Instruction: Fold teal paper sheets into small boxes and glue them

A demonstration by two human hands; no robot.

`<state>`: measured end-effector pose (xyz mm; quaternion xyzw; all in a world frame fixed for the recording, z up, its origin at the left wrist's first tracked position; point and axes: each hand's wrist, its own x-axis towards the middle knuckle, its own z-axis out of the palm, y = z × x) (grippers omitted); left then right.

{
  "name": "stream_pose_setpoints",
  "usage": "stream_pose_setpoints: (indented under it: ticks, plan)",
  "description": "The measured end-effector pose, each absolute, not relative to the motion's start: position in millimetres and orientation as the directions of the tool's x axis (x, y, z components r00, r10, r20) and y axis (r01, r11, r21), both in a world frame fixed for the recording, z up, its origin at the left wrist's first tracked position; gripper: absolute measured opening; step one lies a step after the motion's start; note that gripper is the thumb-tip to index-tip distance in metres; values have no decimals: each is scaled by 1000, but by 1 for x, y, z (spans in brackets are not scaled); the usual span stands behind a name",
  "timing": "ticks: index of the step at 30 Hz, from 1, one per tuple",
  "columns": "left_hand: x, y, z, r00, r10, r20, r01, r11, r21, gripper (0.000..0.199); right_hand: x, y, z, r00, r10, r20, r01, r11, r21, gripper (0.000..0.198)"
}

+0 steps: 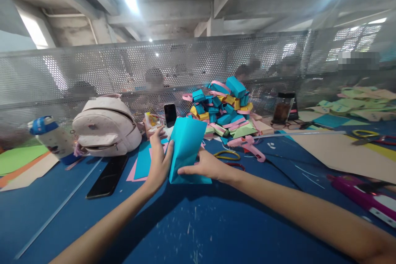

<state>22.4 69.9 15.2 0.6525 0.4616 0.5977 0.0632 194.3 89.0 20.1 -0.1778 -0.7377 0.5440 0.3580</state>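
Observation:
A folded sheet of bright blue paper [188,140] stands upright over the blue tabletop, between my two hands. My left hand [160,154] presses against its left edge, fingers pointing up and the thumb along the paper. From the right, my right hand [207,165] grips the lower part, with the thumb on the near face and the other fingers hidden behind it. Left of the paper lie pink and blue sheets [142,163]. Just behind my right hand are yellow-handled scissors [228,155] and a pink glue gun [247,145].
A heap of folded paper pieces [221,109] rises behind the paper. On the left stand a white backpack [105,126], a bottle [54,136] and a black phone [108,177]. To the right are a jar [283,107], a large beige sheet [328,148] and a magenta device [361,194]. A perforated metal screen [130,64] closes the back.

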Motion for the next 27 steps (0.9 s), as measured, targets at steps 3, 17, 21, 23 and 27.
stream_pose_setpoints:
  ticks: [3, 17, 21, 23, 27]
  plan:
    - [26, 68, 17, -119, 690, 714, 512, -573, 639, 46, 195, 89, 22, -687, 668, 286, -56, 343, -938, 42]
    - [34, 61, 25, -3, 952, 307, -42, -306, 951, 59, 195, 99, 26, -541, 769, 339, -8, 398, -917, 51]
    - [33, 63, 27, 95, 990, 105, -184, -86, 979, 54, 198, 101, 28, -546, 767, 337, 8, 407, -913, 52]
    - [33, 64, 27, 174, 984, 46, -224, -6, 975, 53, 199, 102, 29, -558, 760, 334, 13, 411, -912, 51]
    - [34, 66, 26, 242, 970, -10, -280, 80, 957, 58, 201, 103, 31, -589, 739, 327, 19, 418, -908, 47]
